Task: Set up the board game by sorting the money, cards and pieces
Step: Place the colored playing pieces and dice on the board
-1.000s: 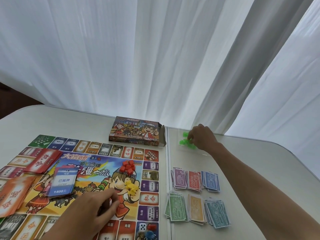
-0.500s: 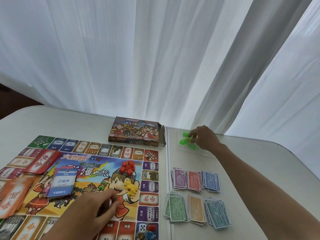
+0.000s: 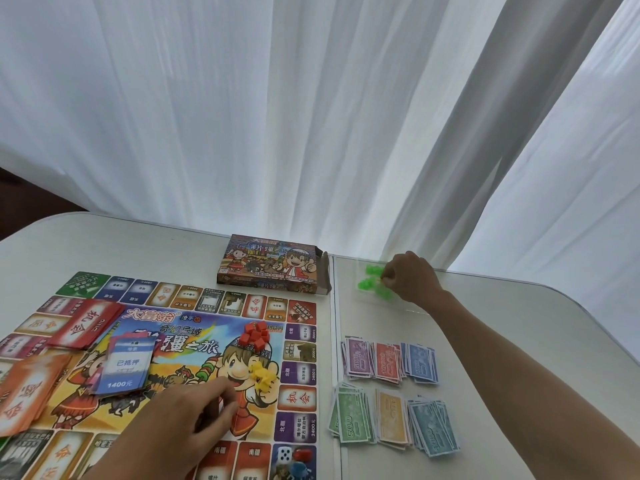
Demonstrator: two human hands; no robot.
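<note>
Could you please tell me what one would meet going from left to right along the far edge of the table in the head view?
game box → green pieces → right hand

One view only, I'm logging it as head-worn, wide-angle. It faces forward and down across the surface (image 3: 104,244) to the far curtain (image 3: 277,116), which fills the upper half. Close in: game board (image 3: 194,351) cut off at near left, left hand (image 3: 187,414) near the bottom edge, right hand (image 3: 412,277) out far right at the green pieces (image 3: 372,282). Surface edges bow.
</note>
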